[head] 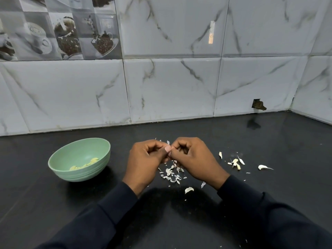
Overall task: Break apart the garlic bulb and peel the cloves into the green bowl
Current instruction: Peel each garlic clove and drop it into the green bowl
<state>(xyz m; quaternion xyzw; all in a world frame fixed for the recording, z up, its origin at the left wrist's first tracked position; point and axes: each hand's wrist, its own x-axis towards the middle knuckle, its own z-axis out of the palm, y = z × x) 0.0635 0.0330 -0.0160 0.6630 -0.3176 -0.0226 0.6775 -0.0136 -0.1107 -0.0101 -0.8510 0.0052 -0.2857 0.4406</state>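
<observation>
Left hand (pixel 143 160) and right hand (pixel 194 159), fingers curled, pinch a garlic clove (pixel 171 152) between their tips. It is mostly hidden, so its axis is unclear. Skin flakes (pixel 170 174) lie beneath. Farther left, the green bowl (pixel 79 151) holds peeled cloves (pixel 84 164).

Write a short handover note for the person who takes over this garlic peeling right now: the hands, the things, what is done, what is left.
Hands: left hand and right hand together pinch a small garlic piece, mostly hidden between the fingertips, above the black countertop.
Round pale green bowl: on the left, holding a few peeled yellowish cloves.
Done: the bulb is apart; white papery skin flakes lie under the hands.
Left: finish this piece, then peel the loose white cloves on the right, which look unpeeled, into the bowl.
</observation>
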